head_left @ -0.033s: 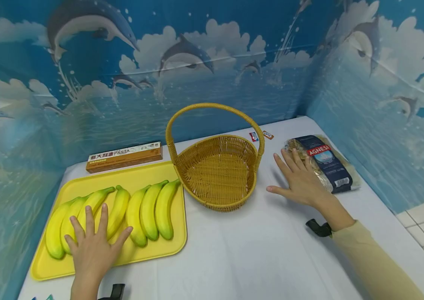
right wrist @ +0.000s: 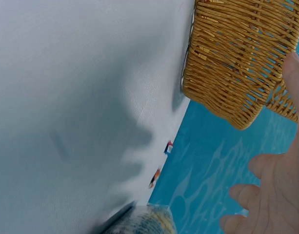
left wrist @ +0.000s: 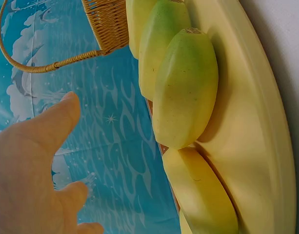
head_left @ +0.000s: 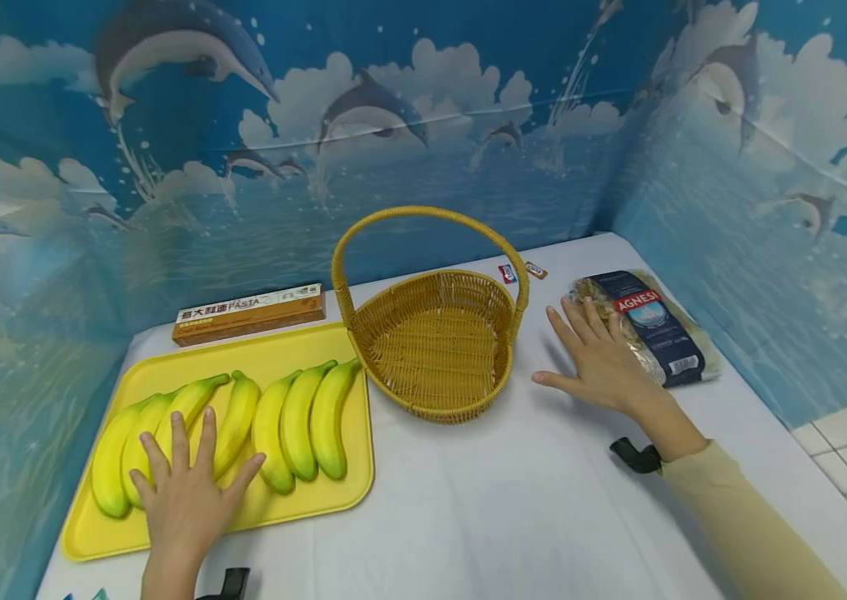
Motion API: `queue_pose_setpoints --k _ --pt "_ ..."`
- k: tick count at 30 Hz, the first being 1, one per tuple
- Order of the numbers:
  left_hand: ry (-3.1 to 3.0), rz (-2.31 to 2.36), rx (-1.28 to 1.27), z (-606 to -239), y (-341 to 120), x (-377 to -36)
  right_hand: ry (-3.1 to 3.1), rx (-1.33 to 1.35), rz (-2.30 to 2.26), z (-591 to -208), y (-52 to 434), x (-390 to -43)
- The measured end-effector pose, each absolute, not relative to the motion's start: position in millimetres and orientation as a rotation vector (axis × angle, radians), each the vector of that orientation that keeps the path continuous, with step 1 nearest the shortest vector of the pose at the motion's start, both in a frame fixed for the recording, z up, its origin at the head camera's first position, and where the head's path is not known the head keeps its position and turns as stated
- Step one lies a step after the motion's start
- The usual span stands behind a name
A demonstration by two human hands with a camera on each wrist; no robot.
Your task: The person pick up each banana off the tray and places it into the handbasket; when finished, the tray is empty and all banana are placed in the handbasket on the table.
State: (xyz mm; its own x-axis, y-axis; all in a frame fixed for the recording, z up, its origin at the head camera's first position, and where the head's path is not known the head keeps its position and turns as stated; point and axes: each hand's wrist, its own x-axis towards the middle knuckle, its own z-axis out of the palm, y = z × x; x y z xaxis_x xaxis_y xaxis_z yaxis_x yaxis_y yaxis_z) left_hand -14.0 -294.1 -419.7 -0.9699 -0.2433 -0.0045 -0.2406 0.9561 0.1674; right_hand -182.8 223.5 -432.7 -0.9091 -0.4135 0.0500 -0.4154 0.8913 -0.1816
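My left hand hovers with fingers spread over the near side of a yellow tray. Several yellow-green bananas lie in a row on that tray; the left wrist view shows the hand apart from the bananas. On the other side, my right hand is held above the white table, fingers spread, holding nothing. Its fingertips overlap the edge of a clear-and-blue pasta bag in the head view. Between the hands stands a wicker basket with a tall arched handle and nothing inside.
A long pasta box lies behind the tray, against the dolphin-printed backdrop. Two small stickers or tags, one of them red and blue, are behind the basket. The printed cloth also walls off the left and right sides.
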Motion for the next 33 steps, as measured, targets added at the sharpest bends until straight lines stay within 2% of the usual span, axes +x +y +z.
queue_pose_setpoints --k 7,17,27,33 --pt "-3.086 -0.278 0.414 -419.9 -298.2 -4.2 -3.015 0.668 0.317 -430.5 215.0 -187.9" --pt "-2.936 -0.328 0.333 -419.3 -290.3 0.4 -2.815 0.560 1.082 -434.8 193.3 -188.1" --pt "-2.642 -0.591 0.151 -425.4 -281.4 -7.2 -2.557 0.495 1.382 -444.2 178.3 -191.9" --pt "-2.394 -0.793 0.378 -415.3 -311.4 -4.9 -2.482 0.461 1.397 -447.5 166.5 -197.3"
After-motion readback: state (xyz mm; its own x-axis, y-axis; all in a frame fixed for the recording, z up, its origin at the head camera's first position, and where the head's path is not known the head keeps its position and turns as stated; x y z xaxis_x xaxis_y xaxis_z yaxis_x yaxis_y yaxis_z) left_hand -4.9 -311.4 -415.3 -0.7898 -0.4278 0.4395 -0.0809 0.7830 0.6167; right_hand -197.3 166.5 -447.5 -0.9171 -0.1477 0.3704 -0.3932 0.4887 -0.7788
